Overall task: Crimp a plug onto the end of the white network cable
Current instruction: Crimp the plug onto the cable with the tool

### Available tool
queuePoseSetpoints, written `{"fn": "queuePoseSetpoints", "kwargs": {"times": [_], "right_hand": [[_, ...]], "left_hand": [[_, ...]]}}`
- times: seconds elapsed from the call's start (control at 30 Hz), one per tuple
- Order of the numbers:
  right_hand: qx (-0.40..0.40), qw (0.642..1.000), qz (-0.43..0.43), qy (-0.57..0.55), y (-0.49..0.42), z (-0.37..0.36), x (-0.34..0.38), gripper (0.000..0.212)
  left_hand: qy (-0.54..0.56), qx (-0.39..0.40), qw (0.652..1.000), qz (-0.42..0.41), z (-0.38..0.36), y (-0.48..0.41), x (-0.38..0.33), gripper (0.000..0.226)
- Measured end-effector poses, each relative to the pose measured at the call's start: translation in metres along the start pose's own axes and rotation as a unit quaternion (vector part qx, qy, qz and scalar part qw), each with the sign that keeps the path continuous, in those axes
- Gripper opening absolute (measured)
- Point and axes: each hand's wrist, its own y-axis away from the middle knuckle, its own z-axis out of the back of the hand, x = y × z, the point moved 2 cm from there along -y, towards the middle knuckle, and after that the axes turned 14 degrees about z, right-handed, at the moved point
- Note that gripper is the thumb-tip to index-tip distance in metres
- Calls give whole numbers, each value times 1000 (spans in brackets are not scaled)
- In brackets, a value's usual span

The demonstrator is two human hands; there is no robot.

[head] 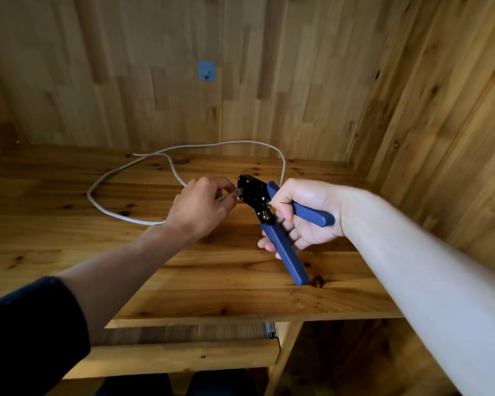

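Observation:
The white network cable (120, 170) lies in a loose loop on the wooden desk (183, 270). My left hand (200, 207) pinches the cable's end, where a clear plug (237, 192) sits right at the black head of a crimping tool (253, 192). My right hand (300, 212) grips the tool by its two blue handles (286, 252), which are spread apart. Whether the plug is inside the tool's slot is hidden by my fingers.
Wooden walls close in the desk at the back and right. A blue square hook (206, 70) is stuck on the back wall. A pull-out shelf (183, 355) sits under the desk's front edge. My legs show below.

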Motion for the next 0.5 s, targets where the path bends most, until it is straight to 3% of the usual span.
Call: {"fn": "queuePoseSetpoints", "kwargs": {"times": [0.23, 0.33, 0.5], "right_hand": [[-18, 996, -22, 87, 4, -5, 4, 70], [-31, 994, -27, 96, 3, -7, 3, 78], [-49, 995, -31, 82, 2, -9, -2, 74]], "left_hand": [[-8, 21, 1000, 6, 1, -1, -1, 11], [-6, 43, 999, 18, -1, -3, -1, 11], [-45, 55, 997, 23, -2, -6, -4, 10]]}}
